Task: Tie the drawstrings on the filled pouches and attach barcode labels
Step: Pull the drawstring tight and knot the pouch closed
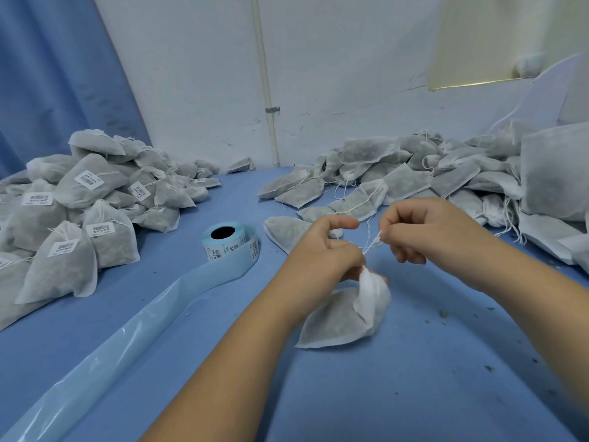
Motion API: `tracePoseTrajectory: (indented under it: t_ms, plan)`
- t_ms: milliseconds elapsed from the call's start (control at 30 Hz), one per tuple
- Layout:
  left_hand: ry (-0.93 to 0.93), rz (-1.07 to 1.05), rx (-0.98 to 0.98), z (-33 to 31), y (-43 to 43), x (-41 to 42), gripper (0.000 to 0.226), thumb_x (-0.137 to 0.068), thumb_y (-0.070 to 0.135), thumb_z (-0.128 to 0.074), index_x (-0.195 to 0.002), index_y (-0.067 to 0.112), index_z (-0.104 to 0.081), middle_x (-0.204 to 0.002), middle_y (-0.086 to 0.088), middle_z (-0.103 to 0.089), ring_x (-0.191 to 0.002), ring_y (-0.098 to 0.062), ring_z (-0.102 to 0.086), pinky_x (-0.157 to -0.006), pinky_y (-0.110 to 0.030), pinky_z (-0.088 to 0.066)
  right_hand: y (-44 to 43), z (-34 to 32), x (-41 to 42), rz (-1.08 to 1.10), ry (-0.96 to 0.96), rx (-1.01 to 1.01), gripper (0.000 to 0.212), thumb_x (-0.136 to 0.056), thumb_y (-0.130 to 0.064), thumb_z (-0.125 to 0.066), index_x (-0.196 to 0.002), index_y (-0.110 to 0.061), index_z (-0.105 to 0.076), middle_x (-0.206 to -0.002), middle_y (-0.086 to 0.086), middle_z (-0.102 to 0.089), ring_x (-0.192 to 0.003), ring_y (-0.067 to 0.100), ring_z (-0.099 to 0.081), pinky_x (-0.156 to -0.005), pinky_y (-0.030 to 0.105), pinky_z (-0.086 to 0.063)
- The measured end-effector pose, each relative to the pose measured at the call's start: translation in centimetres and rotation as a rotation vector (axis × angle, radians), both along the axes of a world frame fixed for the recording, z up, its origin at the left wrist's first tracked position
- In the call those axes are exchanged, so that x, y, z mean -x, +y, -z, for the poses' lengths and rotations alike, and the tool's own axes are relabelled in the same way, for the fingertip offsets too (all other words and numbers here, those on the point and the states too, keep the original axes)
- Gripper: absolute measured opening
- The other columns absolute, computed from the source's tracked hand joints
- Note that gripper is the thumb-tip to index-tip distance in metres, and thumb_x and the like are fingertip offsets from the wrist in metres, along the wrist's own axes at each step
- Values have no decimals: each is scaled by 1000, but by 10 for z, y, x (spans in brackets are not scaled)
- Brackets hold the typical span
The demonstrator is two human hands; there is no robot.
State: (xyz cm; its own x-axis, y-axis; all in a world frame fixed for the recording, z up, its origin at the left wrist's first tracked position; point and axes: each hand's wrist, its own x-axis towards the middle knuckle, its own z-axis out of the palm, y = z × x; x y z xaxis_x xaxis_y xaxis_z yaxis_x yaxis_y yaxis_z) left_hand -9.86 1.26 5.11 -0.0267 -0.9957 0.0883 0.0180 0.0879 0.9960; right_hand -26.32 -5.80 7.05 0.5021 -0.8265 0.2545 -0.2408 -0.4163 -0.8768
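A filled white pouch (338, 317) lies on the blue table (414, 362) in front of me, its gathered neck lifted. My left hand (325, 247) grips the pouch's neck, with the index finger stretched out. My right hand (424, 231) pinches the white drawstring (371, 244) and holds it taut up and to the right of the neck. A roll of barcode labels (229, 240) stands to the left, its pale blue backing strip (127, 333) trailing toward me.
A heap of labelled, tied pouches (79, 199) fills the left side. A heap of unlabelled pouches (430, 177) with loose strings covers the back right. One single pouch (287, 231) lies just beyond my left hand. Small crumbs dot the table.
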Motion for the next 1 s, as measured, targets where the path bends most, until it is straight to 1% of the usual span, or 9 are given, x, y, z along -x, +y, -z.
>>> tracePoseTrajectory:
  t_ms: [133,200,333,433,600,733,833,900,1000]
  plan:
    - [66,-67,-8,-2,0,-2,40,-70,7,-52,-106,22,-57,-62,-4,-48,-74,-38,-68,-78,-48,-57,-3,-2,4,-24,-11,-61,9,-64,-24,-59,-62,-16,-61,-50,3,-55,-56,21,-40,-52,28,-32]
    - [91,-81,-17,-3,0,-3,37,-69,7,-50,-101,23,-60,-56,1,-49,-58,-37,-67,-63,-40,-57,-4,-2,5,-58,-17,-74,7,-64,-24,-59,-60,-20,-61,-51,6,-55,-53,21,-39,-50,25,-33]
    - [32,-117,90,-2,0,-2,30,-77,1,-45,-100,17,-59,-54,0,-44,-35,-19,-46,-55,-30,-48,-6,0,7,-177,-154,-180,12,-65,-13,-56,-55,-18,-59,-50,5,-46,-47,17,-41,-43,21,-31]
    - [-69,-135,158,-3,1,0,27,-73,7,-45,-95,16,-57,-54,0,-40,-34,-14,-37,-47,-24,-45,-9,1,7,-260,-316,-316,11,-68,-9,-54,-58,-14,-58,-51,1,-44,-49,16,-44,-40,21,-29]
    - [-223,-150,211,-2,4,7,26,-71,14,-45,-93,22,-57,-55,6,-42,-36,-12,-44,-49,-25,-42,-9,4,1,-233,-431,-434,15,-65,-8,-67,-57,-19,-60,-60,0,-42,-47,11,-41,-39,19,-24]
    - [-292,-169,219,-1,5,12,22,-73,19,-44,-90,28,-55,-56,12,-45,-38,-10,-46,-49,-26,-43,-4,3,-3,-349,-561,-584,18,-63,-15,-70,-53,-21,-55,-57,-6,-38,-45,7,-35,-38,16,-25]
    - [-340,-224,260,-2,5,13,18,-75,24,-44,-88,31,-53,-60,13,-50,-43,-10,-49,-50,-24,-45,-1,1,-5,-414,-532,-599,18,-68,-16,-63,-55,-21,-54,-55,-7,-37,-44,6,-34,-37,16,-28]
    - [-387,-261,302,-3,6,12,17,-76,21,-46,-87,33,-52,-63,13,-52,-52,-11,-49,-59,-31,-48,-1,-1,-5,-449,-470,-602,18,-69,-15,-61,-54,-21,-55,-54,-8,-35,-44,6,-34,-37,16,-28]
    - [-422,-297,347,-3,5,6,24,-81,10,-50,-87,33,-50,-65,14,-51,-55,-10,-46,-60,-29,-45,-2,-2,-2,-498,-450,-638,20,-62,-15,-70,-56,-20,-52,-56,-7,-33,-44,7,-34,-38,17,-29]
